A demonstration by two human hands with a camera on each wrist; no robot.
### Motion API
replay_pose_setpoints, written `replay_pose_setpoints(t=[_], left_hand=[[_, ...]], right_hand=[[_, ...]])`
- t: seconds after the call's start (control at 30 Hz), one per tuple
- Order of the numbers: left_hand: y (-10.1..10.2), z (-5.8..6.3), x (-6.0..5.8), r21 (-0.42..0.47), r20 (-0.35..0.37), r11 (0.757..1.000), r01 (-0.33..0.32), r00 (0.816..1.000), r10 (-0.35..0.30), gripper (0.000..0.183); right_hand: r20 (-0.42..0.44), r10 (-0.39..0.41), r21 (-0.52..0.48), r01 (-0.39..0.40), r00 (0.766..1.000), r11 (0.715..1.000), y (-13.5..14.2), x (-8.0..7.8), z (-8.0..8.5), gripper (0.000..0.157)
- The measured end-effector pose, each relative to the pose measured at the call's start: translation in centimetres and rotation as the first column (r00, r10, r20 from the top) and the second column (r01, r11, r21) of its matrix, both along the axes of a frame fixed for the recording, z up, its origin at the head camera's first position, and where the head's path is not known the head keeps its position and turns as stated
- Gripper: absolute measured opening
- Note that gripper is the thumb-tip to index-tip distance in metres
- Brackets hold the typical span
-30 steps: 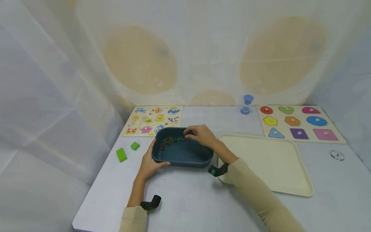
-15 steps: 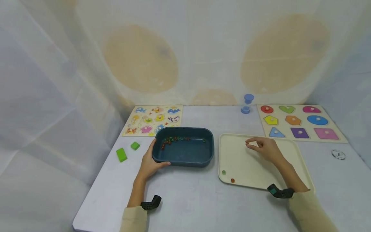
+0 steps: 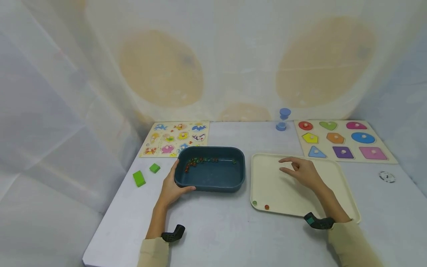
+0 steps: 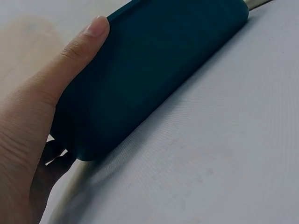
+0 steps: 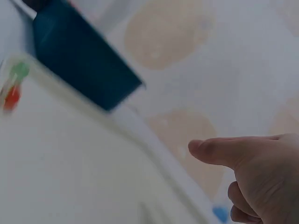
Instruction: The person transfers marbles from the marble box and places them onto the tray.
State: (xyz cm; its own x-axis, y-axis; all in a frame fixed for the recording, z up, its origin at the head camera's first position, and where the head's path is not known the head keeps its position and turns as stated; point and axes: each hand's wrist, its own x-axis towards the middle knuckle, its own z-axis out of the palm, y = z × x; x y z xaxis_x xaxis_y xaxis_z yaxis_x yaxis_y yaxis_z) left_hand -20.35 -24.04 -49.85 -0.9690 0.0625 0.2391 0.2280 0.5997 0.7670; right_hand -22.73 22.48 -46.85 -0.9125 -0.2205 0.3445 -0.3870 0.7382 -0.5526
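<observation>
My left hand [image 3: 171,187] grips the left end of a dark teal plastic bin [image 3: 213,180]. In the left wrist view its thumb [image 4: 84,44] lies along the bin's near wall [image 4: 154,60]. A cluster of small green and orange-red marbles [image 3: 197,161] sits along the bin's back left; one green marble [image 3: 234,161] lies apart at its right. My right hand [image 3: 303,172] hovers over the cream tray [image 3: 280,193], thumb and forefinger apart, no marble visible between them. A green marble [image 3: 255,203] and an orange-red marble [image 3: 267,207] rest near the tray's front left corner.
Two green blocks [image 3: 139,178] lie left of the bin. Behind stand a sea-animal puzzle board [image 3: 180,131], a blue sand timer [image 3: 283,119] and a shape puzzle board [image 3: 320,129]. A round black-and-white chip [image 3: 387,177] lies at right.
My right hand has moved from inside the bin to above the tray, and its pinched thumb and forefinger have parted. The green marble in the tray has rolled slightly toward the corner.
</observation>
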Motion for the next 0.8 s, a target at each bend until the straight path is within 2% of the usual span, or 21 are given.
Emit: replay_pose_setpoints(t=[0.17, 0.3, 0.4, 0.53, 0.67, 0.8], left_hand=[[0.0, 0.0, 0.1, -0.01, -0.015, 1.0, -0.014, 1.0, 0.013, 0.113], [0.0, -0.1, 0.1, -0.006, -0.026, 1.0, -0.021, 0.999, 0.02, 0.113], [0.0, -0.2, 0.1, -0.001, -0.027, 1.0, -0.021, 0.999, 0.021, 0.113], [-0.1, -0.3, 0.1, 0.005, -0.018, 1.0, -0.03, 0.999, 0.031, 0.112], [-0.1, -0.4, -0.1, -0.001, -0.028, 0.999, -0.033, 0.999, 0.033, 0.111], [-0.1, -0.4, -0.1, -0.009, -0.04, 1.0, -0.03, 0.999, 0.029, 0.111]], right_hand=[[0.009, 0.114, -0.105, -0.113, 0.993, 0.988, -6.4, -1.8, 3.2, 0.028], [-0.012, 0.24, -0.125, -0.24, 0.971, 0.963, -11.9, -3.4, 4.7, 0.025], [-0.014, 0.328, -0.139, -0.327, 0.945, 0.935, -15.6, -4.7, 5.1, 0.024], [0.013, 0.401, -0.159, -0.394, 0.916, 0.905, -19.5, -6.4, 4.9, 0.027], [0.105, 0.42, -0.111, -0.409, 0.902, 0.906, -22.3, -8.0, 4.4, 0.026], [0.234, 0.395, -0.018, -0.402, 0.888, 0.915, -24.2, -9.1, 3.5, 0.028]])
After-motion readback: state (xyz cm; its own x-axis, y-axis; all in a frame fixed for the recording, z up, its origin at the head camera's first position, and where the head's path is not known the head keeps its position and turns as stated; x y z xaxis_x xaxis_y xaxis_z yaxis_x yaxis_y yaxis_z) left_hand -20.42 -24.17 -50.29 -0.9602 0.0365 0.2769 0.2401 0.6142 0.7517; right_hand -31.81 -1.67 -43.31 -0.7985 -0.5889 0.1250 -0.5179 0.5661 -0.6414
